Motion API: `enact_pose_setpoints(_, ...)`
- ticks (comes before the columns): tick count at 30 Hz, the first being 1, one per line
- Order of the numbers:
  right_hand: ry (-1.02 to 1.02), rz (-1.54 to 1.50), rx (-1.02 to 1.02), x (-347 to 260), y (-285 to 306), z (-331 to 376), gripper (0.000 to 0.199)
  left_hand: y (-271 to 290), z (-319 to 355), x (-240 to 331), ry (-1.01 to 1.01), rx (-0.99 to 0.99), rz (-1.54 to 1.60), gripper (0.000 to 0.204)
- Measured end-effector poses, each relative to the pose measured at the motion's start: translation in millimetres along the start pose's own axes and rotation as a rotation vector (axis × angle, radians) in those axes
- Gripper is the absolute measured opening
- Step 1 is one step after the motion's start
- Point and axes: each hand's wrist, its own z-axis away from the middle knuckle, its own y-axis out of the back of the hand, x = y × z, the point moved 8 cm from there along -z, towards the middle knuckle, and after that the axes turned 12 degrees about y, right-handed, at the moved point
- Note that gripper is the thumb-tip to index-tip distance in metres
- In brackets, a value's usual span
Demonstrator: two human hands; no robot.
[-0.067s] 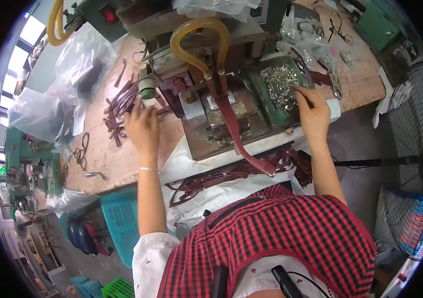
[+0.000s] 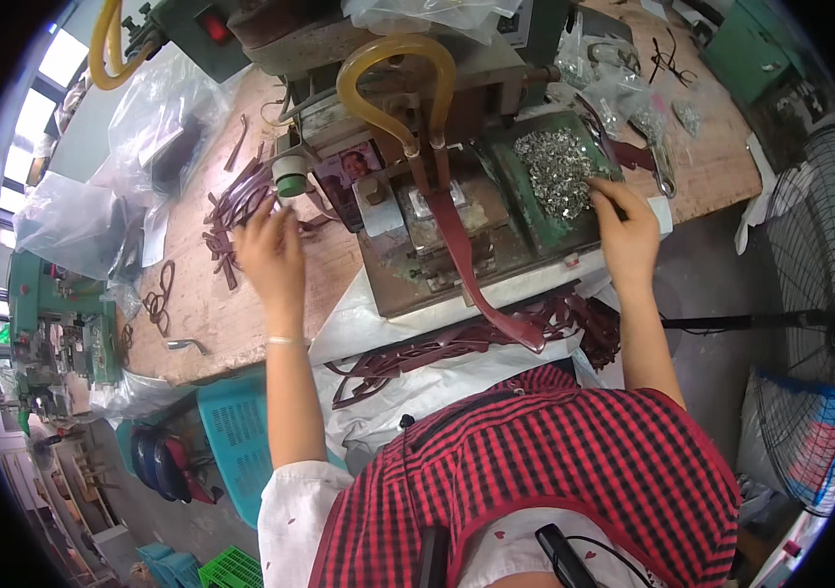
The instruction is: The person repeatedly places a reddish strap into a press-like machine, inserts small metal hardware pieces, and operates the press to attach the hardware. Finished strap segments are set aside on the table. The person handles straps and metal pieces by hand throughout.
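Note:
My left hand [image 2: 270,257] hovers over the left side of the bench, fingers apart and slightly smeared, beside a pile of dark red eyeglass temples [image 2: 233,211] and just below a green push button [image 2: 291,184]. My right hand [image 2: 630,235] has thumb and fingers pinched at the edge of a heap of small shiny metal parts [image 2: 556,169] in a green tray; whatever the fingertips hold is too small to make out. Between my hands, one dark red temple [image 2: 468,265] sits in the machine [image 2: 417,279] under two metal prongs, its wide end hanging toward me.
A yellow hose [image 2: 396,47] loops above the prongs. More temples [image 2: 417,361] lie on white sheeting near my lap. Clear plastic bags [image 2: 79,230] stand at the left. A black fan [image 2: 814,314] is at the right, a turquoise basket [image 2: 236,431] below the bench.
My left hand has shifted a little left, toward the temple pile. My right hand has moved slightly right and down, still at the metal parts. The temple in the machine looks unmoved.

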Motion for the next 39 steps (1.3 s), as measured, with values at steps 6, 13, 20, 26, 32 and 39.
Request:
enact_pose_setpoints(6, -0.181, -0.274, -0.049, -29, -3, 1, 0.015, 19, 14, -22, 0.581, -0.242, 0.571, 0.020)
enact_pose_setpoints(13, 0.064, -0.515, -0.092, -128, -75, -55, 0.015, -15, 40, -24, 0.574, -0.295, 0.657, 0.019)
enact_pose_setpoints(20, -0.099, -0.683, -0.024, -117, -81, -52, 0.018, 41, 24, 30, 0.511, -0.137, 0.913, 0.017)
enact_pose_setpoints(26, -0.053, -0.766, -0.119, -144, -97, -34, 0.030, 115, -46, 152, -0.011, 0.015, 0.823, 0.017)
enact_pose_setpoints(32, -0.166, -0.765, -0.296, -154, -92, -49, 0.059, 98, -59, 145, 0.119, -0.013, 0.993, 0.020)
enact_pose_setpoints(39, -0.442, -1.000, -0.556, -163, -87, -72, 0.054, 112, -50, 149, 0.102, -0.071, 0.978, 0.018)
